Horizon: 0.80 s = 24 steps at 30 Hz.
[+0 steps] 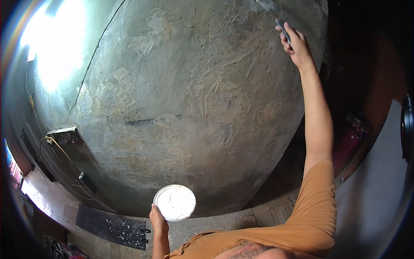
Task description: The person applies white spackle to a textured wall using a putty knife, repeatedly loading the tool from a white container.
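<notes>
My right arm stretches up to the top right, where my right hand [294, 41] is wrapped round the dark handle of a putty knife [282, 28]. The knife's pale blade lies close to the upper part of the grey plaster wall [172, 95]; whether it touches cannot be told. Low in the middle, my left hand [158, 222] grips the edge of a round white container [175, 203] with white paste in it. Its depth is hard to judge from above. Rough, raised patches and smears cover much of the wall.
A bright light [56, 43] glares at the upper left. A dark cable [88, 67] runs down the wall to a small box [64, 136], with a plug [86, 181] hanging below. On the tiled floor lies a dark mat [110, 226] with white flecks. A dark red object [351, 140] stands right.
</notes>
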Tool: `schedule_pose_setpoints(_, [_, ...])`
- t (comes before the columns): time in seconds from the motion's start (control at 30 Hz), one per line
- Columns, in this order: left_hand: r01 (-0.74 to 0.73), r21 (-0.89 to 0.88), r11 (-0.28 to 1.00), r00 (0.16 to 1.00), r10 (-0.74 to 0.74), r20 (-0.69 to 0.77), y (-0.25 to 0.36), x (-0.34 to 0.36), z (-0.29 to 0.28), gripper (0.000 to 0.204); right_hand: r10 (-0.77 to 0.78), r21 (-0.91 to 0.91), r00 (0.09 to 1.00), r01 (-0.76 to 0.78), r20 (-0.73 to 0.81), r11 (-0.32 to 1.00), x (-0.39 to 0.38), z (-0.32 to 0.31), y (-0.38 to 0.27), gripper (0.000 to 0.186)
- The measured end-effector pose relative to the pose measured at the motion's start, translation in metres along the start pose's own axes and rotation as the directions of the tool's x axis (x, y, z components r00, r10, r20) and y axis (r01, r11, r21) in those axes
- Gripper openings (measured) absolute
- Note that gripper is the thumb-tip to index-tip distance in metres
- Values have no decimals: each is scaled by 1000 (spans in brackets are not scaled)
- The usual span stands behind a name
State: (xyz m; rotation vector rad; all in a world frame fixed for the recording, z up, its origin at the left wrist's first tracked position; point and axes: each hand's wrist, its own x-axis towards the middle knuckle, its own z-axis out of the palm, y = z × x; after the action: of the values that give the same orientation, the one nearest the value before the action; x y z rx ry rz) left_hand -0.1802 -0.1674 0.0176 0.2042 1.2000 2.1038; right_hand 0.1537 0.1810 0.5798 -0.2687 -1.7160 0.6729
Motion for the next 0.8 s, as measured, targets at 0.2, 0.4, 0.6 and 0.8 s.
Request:
schedule_pose_setpoints(0.2, [-24, 27, 999, 1000, 23, 7, -6, 5, -7, 46, 4, -208, 990, -34, -143, 978, 32, 46, 7, 37])
schedule_pose_setpoints(0.4, [42, 35, 999, 999, -41, -21, -11, 4, -16, 45, 44, -288, 968, -116, -246, 951, -6, 65, 24, 41])
schedule_pose_setpoints(0.6, [6, 48, 999, 1000, -6, 8, -6, 7, -18, 46, -142, -359, 960, 47, -242, 932, 35, 71, 3, 42])
schedule_pose_setpoints(0.8, [52, 42, 998, 999, -52, -3, -8, 5, -16, 46, -17, -656, 958, -183, -286, 732, 0, 73, 46, 59])
